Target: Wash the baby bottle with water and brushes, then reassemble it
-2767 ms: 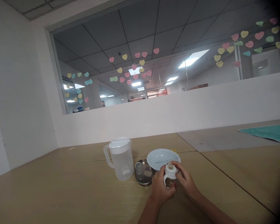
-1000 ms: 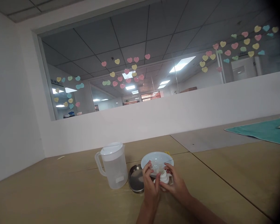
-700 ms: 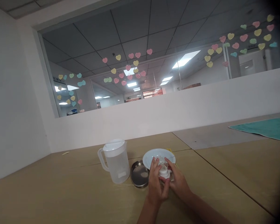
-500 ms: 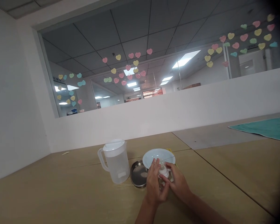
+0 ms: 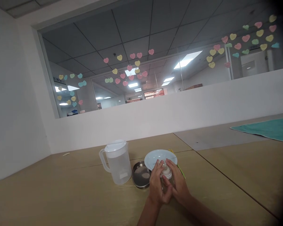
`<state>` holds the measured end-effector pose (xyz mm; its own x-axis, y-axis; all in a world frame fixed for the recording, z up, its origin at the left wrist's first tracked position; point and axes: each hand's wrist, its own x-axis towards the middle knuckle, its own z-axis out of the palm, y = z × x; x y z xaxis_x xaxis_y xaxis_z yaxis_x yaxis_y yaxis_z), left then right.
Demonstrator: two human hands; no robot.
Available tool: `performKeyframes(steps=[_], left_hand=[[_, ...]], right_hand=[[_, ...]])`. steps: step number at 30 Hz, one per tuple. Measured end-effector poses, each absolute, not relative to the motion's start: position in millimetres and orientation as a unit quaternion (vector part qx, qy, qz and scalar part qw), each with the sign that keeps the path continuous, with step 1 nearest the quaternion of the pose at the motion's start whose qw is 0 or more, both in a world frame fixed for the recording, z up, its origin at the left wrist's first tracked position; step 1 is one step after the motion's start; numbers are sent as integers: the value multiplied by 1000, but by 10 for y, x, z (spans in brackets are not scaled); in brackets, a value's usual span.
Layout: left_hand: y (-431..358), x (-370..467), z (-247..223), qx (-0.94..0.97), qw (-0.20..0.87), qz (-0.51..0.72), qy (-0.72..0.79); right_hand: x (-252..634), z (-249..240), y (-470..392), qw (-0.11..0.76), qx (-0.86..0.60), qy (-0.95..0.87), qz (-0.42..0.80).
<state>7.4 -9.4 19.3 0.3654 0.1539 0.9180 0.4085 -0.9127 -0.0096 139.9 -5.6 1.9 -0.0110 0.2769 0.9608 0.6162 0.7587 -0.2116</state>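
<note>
Between my two hands is what looks like a baby bottle (image 5: pixel 166 172), with a clear dome on top and a white collar. My left hand (image 5: pixel 156 185) wraps its left side, fingers reaching up to the dome. From the right, my right hand (image 5: pixel 180 184) closes around it, with the fingertips near the top. Most of the bottle's body is hidden by the hands. Just beyond them stands a pale blue-white bowl (image 5: pixel 153 157). A round steel dish (image 5: pixel 141 175) lies left of my left hand, beside a translucent lidded pitcher (image 5: pixel 119 164).
A thin yellow-green stick (image 5: pixel 181 172) shows at the bowl's right side, partly hidden. A teal cloth (image 5: pixel 269 130) lies at the far right of the wooden table (image 5: pixel 73 191). Behind the table rises a white wall (image 5: pixel 136 121) with a window.
My right hand has shifted, its fingers now raised and curved around the bottle's right side, covering the white handle-like part seen before. More of the green stick shows. The pitcher, dish and bowl stay put.
</note>
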Motion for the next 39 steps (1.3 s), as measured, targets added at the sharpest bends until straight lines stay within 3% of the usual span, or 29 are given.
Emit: performKeyframes(steps=[14,23,30,35,39], left_hand=[[-102,166,116,-789,163,-548,-225],[-108,169,65,-768,159,-554,-280],[-49,99,37,-801,161,-528,-231],[-68,82,19,-789,24,-540,-291],[-46,33,10,-800,-78,-493,-333]], right_hand=[[1435,2,18,645,-342,-679,-75],[1414,103,77,641,-352,-653,-198],[1410,111,220,639,-327,-648,-253],[1486,40,208,610,-313,-695,-217],[1506,-22,192,608,-341,-708,-116]])
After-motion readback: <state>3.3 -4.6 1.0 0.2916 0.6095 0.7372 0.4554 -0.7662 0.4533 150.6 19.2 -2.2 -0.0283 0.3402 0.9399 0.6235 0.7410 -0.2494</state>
